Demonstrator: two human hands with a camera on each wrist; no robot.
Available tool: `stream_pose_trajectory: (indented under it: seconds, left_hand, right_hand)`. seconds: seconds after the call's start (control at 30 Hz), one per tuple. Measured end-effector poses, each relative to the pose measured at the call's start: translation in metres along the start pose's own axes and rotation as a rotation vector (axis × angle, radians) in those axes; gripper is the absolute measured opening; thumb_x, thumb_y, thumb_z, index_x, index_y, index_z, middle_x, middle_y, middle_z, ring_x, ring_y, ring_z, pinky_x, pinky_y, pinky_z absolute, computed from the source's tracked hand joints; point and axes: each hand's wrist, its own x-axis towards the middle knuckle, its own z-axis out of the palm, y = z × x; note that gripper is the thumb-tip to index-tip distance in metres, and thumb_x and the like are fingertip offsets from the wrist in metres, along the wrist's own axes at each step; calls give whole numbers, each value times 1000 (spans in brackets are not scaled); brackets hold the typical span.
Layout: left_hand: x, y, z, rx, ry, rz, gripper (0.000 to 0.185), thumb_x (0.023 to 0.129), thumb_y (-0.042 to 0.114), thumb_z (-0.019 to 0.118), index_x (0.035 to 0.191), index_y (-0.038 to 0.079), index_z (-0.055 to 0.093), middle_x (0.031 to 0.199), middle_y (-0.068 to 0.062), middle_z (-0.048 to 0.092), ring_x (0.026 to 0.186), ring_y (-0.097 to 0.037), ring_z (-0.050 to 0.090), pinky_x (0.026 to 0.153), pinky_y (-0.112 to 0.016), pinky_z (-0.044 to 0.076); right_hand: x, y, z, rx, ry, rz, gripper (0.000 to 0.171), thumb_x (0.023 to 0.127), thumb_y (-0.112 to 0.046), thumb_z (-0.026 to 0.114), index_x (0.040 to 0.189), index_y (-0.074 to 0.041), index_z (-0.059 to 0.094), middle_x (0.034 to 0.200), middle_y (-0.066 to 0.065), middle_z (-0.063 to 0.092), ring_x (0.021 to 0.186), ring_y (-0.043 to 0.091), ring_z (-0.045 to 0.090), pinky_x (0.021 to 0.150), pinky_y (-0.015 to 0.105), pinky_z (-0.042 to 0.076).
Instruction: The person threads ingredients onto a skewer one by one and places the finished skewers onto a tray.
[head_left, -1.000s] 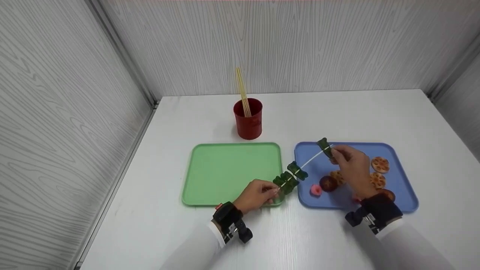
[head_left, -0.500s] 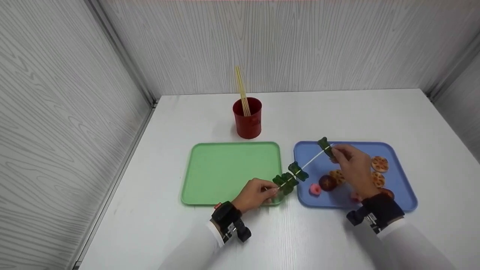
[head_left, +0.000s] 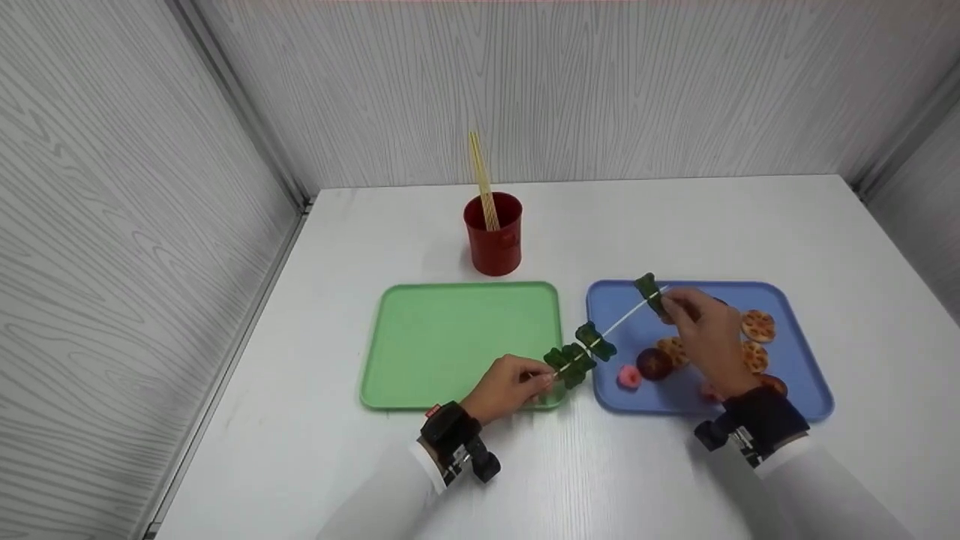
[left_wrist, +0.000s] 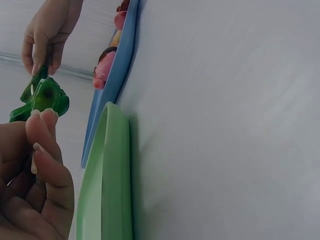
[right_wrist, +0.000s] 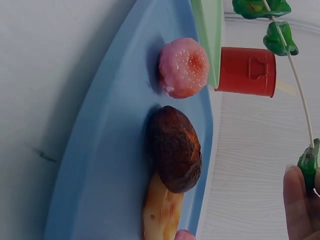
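My left hand pinches the near end of a thin wooden skewer above the gap between the two trays. Several green pepper pieces sit bunched on the skewer just past those fingers. My right hand pinches another green pepper piece at the skewer's far end, over the blue tray. In the left wrist view my fingers curl round the stick, with the green pieces right behind them. The right wrist view shows the skewer and my fingertip beside the green piece.
The blue tray holds a pink piece, a brown mushroom and lotus root slices. A bare green tray lies to its left. Behind stands a red cup with spare skewers. Grey walls enclose the white table.
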Motion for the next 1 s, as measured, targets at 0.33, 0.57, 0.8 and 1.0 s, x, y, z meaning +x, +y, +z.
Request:
stream_pose_trajectory:
  seconds: [0.33, 0.57, 0.8, 1.0]
  left_hand:
    - [2, -6, 0, -57, 3, -16, 20, 95, 0, 58, 111, -10, 68, 94, -24, 69, 68, -11, 56, 61, -16, 47]
    - [17, -31, 4, -64, 0, 7, 21, 96, 8, 61, 112, -1, 71, 93, -19, 71, 67, -11, 56, 61, -17, 46]
    - [21, -26, 0, -100, -18, 27, 21, 97, 10, 60, 112, -1, 71, 94, -25, 69, 66, -9, 54, 59, -18, 46]
    - [21, -26, -1, -105, -25, -11, 19, 98, 7, 58, 108, -1, 71, 91, -25, 67, 60, -7, 54, 56, -17, 45]
  right_hand:
    - [0, 2, -4, 34, -11, -19, 11, 94, -3, 64, 99, -2, 73, 82, 9, 72, 71, 1, 64, 62, 8, 47]
    - [0, -6, -4, 157, -36, 135, 21, 99, -17, 58, 110, -1, 66, 94, 11, 70, 78, 8, 66, 67, 13, 51]
    - [5, -12, -8, 407, -105, 329, 36, 98, -21, 59, 128, -2, 51, 116, 8, 62, 91, 12, 69, 73, 17, 54]
    - [6, -17, -12, 549, -112, 455, 33, 96, -20, 64, 122, -3, 54, 112, 3, 64, 94, 9, 68, 70, 18, 50]
